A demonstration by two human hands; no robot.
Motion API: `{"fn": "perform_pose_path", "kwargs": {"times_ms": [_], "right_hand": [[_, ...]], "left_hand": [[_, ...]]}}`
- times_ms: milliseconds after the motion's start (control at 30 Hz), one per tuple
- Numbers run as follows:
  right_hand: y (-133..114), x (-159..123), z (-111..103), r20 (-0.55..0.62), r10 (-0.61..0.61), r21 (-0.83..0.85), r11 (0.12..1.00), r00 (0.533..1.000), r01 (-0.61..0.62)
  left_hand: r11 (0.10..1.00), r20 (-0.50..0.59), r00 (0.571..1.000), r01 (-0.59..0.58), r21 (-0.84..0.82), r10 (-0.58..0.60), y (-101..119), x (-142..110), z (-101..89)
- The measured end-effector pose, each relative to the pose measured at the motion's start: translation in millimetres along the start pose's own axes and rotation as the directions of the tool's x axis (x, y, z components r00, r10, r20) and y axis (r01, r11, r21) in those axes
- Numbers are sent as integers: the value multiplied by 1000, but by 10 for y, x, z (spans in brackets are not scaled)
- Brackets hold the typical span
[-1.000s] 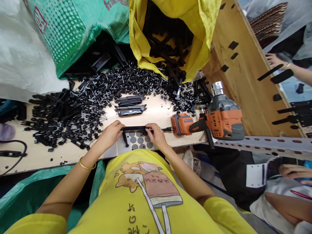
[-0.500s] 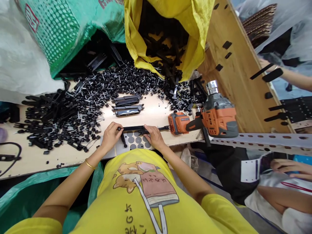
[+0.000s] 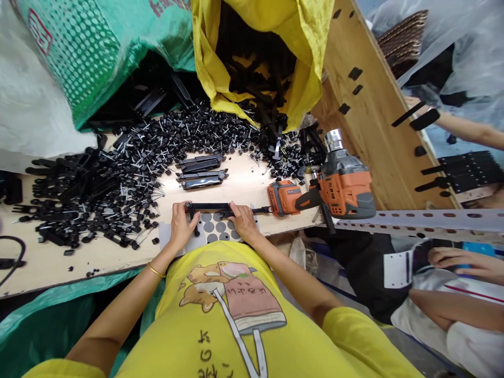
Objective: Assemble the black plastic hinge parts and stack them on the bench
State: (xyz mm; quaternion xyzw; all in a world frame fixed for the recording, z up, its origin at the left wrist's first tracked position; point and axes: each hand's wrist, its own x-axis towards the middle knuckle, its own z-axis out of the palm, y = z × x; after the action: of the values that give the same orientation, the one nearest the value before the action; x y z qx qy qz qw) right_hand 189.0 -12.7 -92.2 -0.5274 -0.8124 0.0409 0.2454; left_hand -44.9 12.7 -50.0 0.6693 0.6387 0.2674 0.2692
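A long black plastic bar [image 3: 209, 206] lies crosswise in front of my shirt, over a grey sheet with round grey pads [image 3: 220, 227]. Its left end is gripped by my left hand [image 3: 181, 226], thumb in front and fingers behind. A short black piece hangs down beside that thumb. At the bar's other end, my right hand [image 3: 243, 221] has its fingers closed on it. Another dark rod [image 3: 262, 210] sticks out to the right of that hand, toward the orange power tool's battery [image 3: 284, 198]. Behind the bar lie several assembled black bars [image 3: 202, 170].
Loose black parts with metal pins [image 3: 157, 142] are heaped across the back and left of the bench. A yellow sack [image 3: 205, 68] and a green sack [image 3: 98, 47] stand behind them. An orange power tool [image 3: 346, 184] lies right, near a wooden board [image 3: 366, 121]. Another person's hand [image 3: 464, 262] shows at far right.
My left hand has shifted from a fingertip pinch at the bar's end to a fuller grip around it. My right hand stays on the other end. The view has moved slightly.
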Motion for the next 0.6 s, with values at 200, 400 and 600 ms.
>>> {"fn": "perform_pose_path", "kwargs": {"times_ms": [200, 400, 600], "right_hand": [[60, 13, -12, 66, 7, 59, 998, 998, -11], [33, 36, -36, 62, 30, 79, 996, 998, -35], [-17, 69, -297, 76, -20, 170, 985, 997, 7]], "left_hand": [[1000, 37, 999, -27, -8, 27, -18, 39, -56], [1000, 29, 1000, 4, -12, -4, 13, 53, -30], [999, -14, 999, 32, 6, -32, 24, -97, -90]]}}
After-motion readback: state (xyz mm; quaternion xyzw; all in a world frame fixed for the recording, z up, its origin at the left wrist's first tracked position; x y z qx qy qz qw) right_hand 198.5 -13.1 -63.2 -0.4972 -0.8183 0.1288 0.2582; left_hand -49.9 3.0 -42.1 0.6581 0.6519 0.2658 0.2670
